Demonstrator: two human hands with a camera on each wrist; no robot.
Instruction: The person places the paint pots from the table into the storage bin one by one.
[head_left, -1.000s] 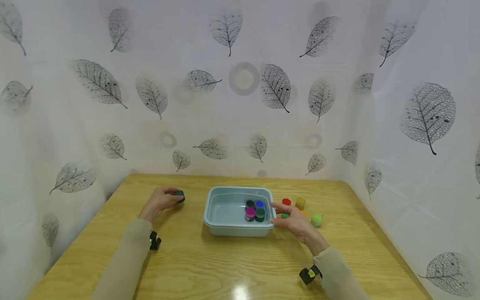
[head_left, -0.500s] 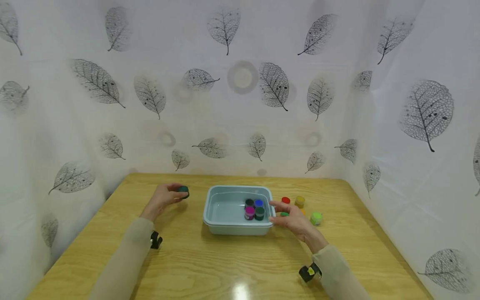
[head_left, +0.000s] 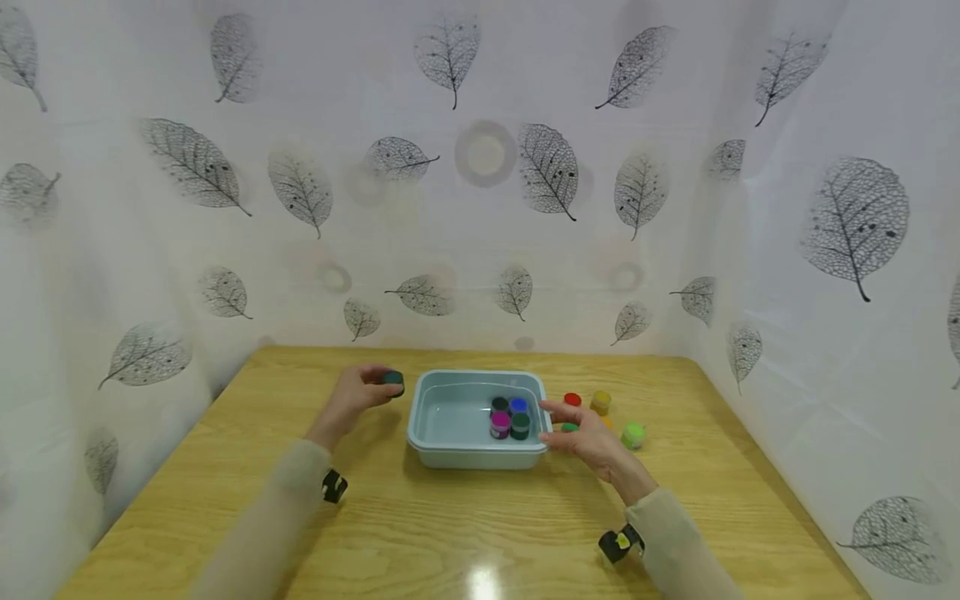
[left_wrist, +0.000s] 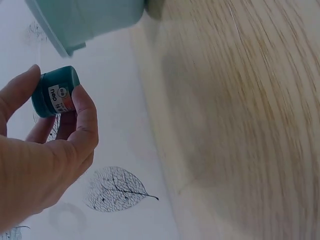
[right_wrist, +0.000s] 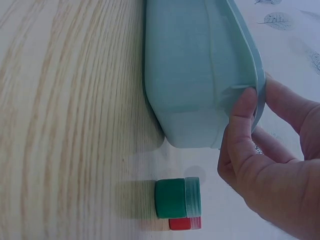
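My left hand [head_left: 354, 398] pinches a small teal paint jar [head_left: 393, 384] between thumb and fingers, raised to the left of a pale blue plastic basin [head_left: 480, 460]. In the left wrist view the jar [left_wrist: 56, 91] is tilted, its white label showing. Along the basin's right side, my right hand [head_left: 594, 446] holds the rim, with finger and thumb either side of the edge in the right wrist view. Grouped in the basin's right part are a black jar [head_left: 499, 406], a blue jar [head_left: 518, 407], a magenta jar [head_left: 500, 427] and a dark green jar [head_left: 520, 427].
Right of the basin, partly behind my right hand, stand a red jar [head_left: 572, 400], a yellow jar [head_left: 601, 403], a light green jar [head_left: 633, 436] and a green jar [right_wrist: 171, 198]. A leaf-print curtain [head_left: 480, 250] surrounds the wooden table [head_left: 420, 542].
My left hand has lifted the teal jar and carried it rightward, closer to the basin. My right hand has stayed at the rim.
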